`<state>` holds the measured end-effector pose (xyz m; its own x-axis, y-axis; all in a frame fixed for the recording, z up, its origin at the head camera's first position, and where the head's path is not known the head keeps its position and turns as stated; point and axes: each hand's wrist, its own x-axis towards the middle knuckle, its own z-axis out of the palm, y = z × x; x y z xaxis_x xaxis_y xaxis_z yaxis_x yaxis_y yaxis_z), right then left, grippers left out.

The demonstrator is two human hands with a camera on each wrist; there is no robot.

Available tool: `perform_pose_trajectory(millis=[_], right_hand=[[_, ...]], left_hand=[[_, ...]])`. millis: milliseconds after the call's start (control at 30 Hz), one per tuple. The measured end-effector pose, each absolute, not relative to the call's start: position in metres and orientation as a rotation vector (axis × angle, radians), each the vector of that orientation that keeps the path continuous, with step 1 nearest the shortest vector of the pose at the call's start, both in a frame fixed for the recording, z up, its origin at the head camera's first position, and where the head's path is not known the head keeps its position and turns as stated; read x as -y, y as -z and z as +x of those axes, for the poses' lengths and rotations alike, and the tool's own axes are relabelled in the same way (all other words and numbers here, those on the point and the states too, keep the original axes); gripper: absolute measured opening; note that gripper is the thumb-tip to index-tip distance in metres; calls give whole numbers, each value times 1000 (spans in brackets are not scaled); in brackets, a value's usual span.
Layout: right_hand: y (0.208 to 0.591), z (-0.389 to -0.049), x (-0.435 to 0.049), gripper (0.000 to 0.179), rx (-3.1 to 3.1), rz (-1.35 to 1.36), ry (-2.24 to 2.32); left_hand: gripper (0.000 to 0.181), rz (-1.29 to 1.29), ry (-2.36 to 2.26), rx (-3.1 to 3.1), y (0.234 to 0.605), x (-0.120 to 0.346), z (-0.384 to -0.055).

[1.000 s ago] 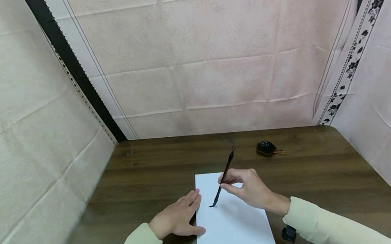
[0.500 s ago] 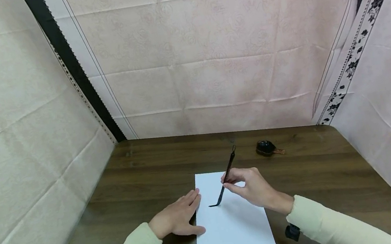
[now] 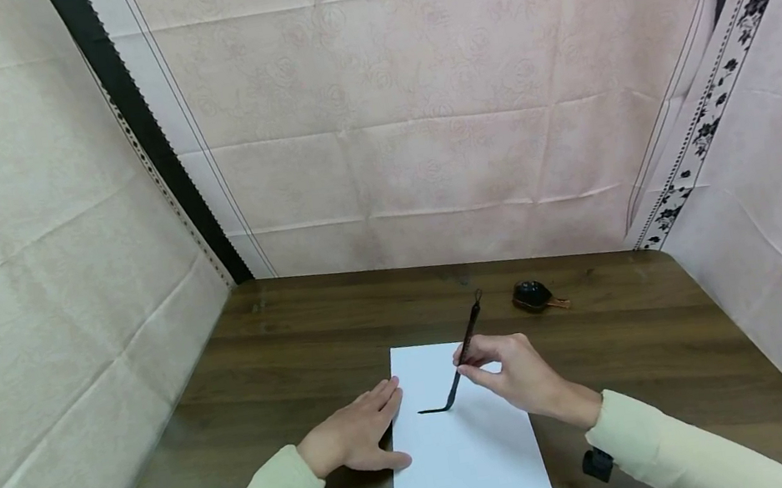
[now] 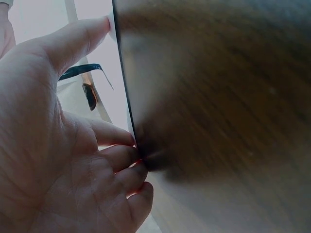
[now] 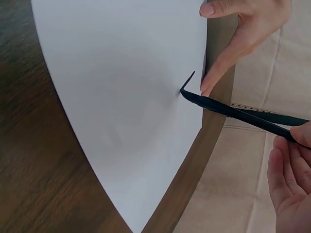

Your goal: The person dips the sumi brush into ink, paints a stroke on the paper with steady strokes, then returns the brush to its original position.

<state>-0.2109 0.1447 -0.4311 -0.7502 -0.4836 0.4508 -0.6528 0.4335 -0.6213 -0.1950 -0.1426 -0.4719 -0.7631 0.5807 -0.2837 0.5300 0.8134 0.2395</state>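
Note:
A white sheet of paper (image 3: 470, 468) lies on the brown wooden table. My right hand (image 3: 524, 372) pinches a black ink brush (image 3: 467, 338) partway along its handle, and the brush leans with its bent tip touching the paper. A short black ink stroke (image 3: 431, 411) trails left from that tip; it also shows in the right wrist view as a thin line (image 5: 189, 79). My left hand (image 3: 359, 434) rests at the sheet's left edge, thumb and fingertips on the paper and fingers extended. In the left wrist view this hand (image 4: 63, 141) hides part of the brush.
Beyond the paper, to the right, a small black ink dish (image 3: 531, 296) with a brown handle-like end sits on the table (image 3: 286, 352). Pale cloth sheets (image 3: 379, 111) hang behind and at both sides of the tabletop.
My right hand has moved the brush to the right across the paper, and the ink stroke has grown longer. The left hand has stayed in place.

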Motion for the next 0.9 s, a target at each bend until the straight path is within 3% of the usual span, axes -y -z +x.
perform_pose_trajectory(millis=[900], right_hand=[[422, -203, -173, 20, 2574, 925, -1113]], left_hand=[[101, 852, -214, -2642, 471, 144, -195]])
